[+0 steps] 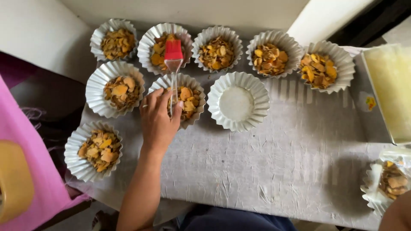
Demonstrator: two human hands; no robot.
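My left hand (157,119) pinches the brush (173,64) mid-frame; my right hand (396,216), lower right, I cannot tell.
Light, stiff clear handle, soft red bristles: I'd grip mid-handle, above the flimsy foil cup (164,83).

We see soft, even daylight with only faint shadows under the fluted paper cups (238,107) on the grey crinkled table cover (278,171). The pale tray (391,90) at right looks washed out, and we notice mild blur and wide-angle stretching toward the edges.
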